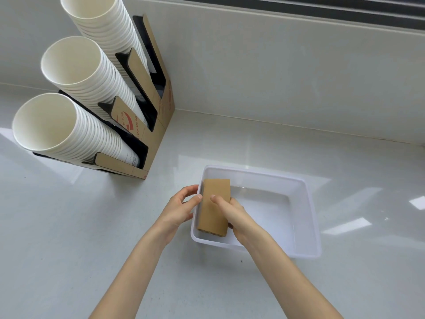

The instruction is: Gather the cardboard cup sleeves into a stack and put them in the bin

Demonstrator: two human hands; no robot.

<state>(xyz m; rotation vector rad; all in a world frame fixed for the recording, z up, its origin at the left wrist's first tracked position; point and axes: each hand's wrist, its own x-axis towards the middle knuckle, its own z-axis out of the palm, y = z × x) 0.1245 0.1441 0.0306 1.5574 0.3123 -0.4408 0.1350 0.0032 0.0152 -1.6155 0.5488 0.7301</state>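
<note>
Both hands, left hand (178,207) and right hand (232,214), have their fingers closed on the sleeves (215,207) at the bin (308,217) wall; released unevenly, the stack may fan apart.

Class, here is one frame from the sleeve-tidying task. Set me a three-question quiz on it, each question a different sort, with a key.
1. True or false: the stack of cardboard sleeves is over the left end of the white bin.
2. Multiple choice: which hands hold the stack? A) left hand only B) right hand only C) both
3. Fill in: the cardboard holder carries ___ stacks of paper cups.

Key: 1 true; 2 C; 3 three
</note>
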